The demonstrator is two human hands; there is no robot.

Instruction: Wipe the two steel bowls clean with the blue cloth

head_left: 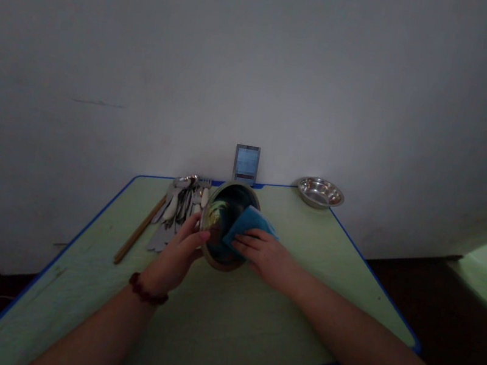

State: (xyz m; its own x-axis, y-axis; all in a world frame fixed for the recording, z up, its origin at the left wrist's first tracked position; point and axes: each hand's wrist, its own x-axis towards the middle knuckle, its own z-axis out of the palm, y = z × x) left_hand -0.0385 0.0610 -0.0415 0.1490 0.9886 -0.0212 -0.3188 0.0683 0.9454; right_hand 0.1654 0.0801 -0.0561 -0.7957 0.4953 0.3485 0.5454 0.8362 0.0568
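A shiny metal bowl (218, 212) is tipped on its side over the table, its opening facing me. My left hand (185, 244) grips its left rim, with the thumb at the inner edge and the fingers behind. In my right hand (262, 253) is a blue cloth (249, 220), pressed at the right inside of the bowl; the fingers lie over the cloth. Part of the cloth reaches past the rim on the right. A dark red bracelet (147, 291) circles my left wrist.
Left of the bowl lies a pile of cutlery (179, 206) with spoons and forks, beside wooden chopsticks (138, 230). A second, shallow metal bowl (320, 193) stands at the table's far right corner. A small framed screen (246, 164) leans by the wall. The table (209, 337) has blue edges.
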